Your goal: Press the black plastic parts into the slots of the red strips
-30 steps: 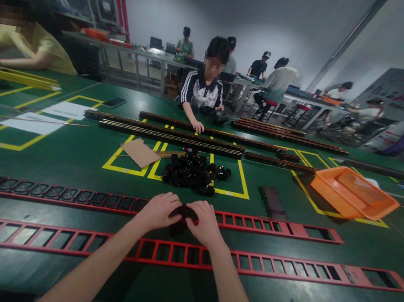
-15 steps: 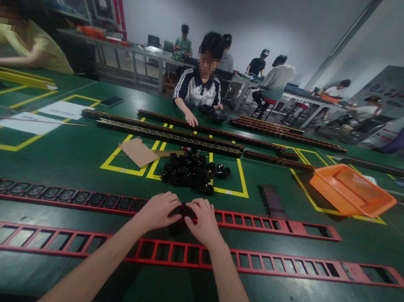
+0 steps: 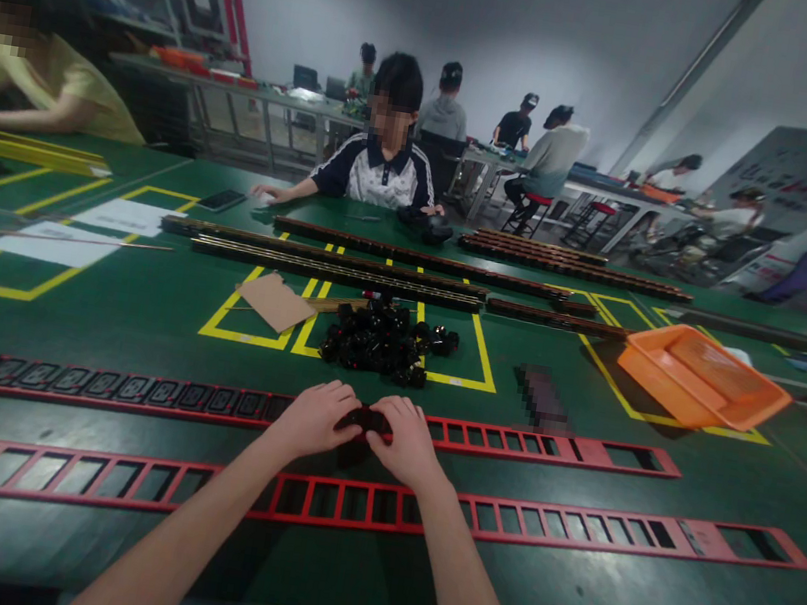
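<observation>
at the centre of the frame i have a small black piece [image 3: 366, 417] at the farther red strip [image 3: 591, 452], mostly hidden by my fingers. my left grip [image 3: 320, 419] and right grip [image 3: 408, 437] are both clamped on it, thumbs on the near side. dark square inserts [image 3: 162, 393] fill that strip's slots toward the left edge. the nearer red strip [image 3: 709, 539] crosses the tabletop [image 3: 19, 538] below. above centre lie piled black parts [image 3: 375, 339]; an orange basket [image 3: 670, 391] tilts at right.
</observation>
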Action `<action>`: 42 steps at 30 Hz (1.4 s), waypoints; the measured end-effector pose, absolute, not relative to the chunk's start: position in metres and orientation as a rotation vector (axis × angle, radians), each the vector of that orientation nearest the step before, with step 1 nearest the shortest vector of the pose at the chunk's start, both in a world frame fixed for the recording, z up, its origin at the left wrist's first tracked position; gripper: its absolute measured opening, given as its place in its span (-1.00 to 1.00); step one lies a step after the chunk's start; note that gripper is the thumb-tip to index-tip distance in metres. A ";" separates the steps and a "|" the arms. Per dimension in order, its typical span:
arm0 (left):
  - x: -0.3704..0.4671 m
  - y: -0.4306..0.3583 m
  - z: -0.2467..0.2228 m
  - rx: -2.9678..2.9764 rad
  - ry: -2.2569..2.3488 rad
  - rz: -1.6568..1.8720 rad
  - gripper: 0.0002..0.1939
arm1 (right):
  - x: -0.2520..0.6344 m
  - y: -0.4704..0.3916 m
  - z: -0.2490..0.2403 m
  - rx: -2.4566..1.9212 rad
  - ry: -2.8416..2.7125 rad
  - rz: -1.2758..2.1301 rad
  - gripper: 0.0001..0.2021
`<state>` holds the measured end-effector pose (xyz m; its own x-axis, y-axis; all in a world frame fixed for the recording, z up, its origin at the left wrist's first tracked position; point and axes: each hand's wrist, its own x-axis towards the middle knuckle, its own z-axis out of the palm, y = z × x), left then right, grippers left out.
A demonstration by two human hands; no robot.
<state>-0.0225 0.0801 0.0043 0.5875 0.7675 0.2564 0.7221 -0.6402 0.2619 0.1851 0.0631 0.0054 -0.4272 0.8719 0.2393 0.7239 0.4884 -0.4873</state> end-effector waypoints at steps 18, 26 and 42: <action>-0.022 0.081 0.004 2.689 1.267 0.494 -0.81 | 0.185 0.066 0.001 -1.350 -2.284 0.428 -0.73; -0.022 0.080 0.006 2.678 1.266 0.502 -0.83 | 0.186 0.069 0.001 -1.344 -2.231 0.508 -0.73; -0.011 0.075 0.004 2.736 1.281 0.461 -0.79 | 0.185 0.071 -0.001 -1.435 -2.223 0.525 -0.73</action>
<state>-0.0113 0.0753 0.0039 0.6037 0.7621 0.2339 0.7364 -0.6455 0.2027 0.1847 0.0712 -0.0009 -0.3643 0.9179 0.1575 0.7506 0.3895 -0.5338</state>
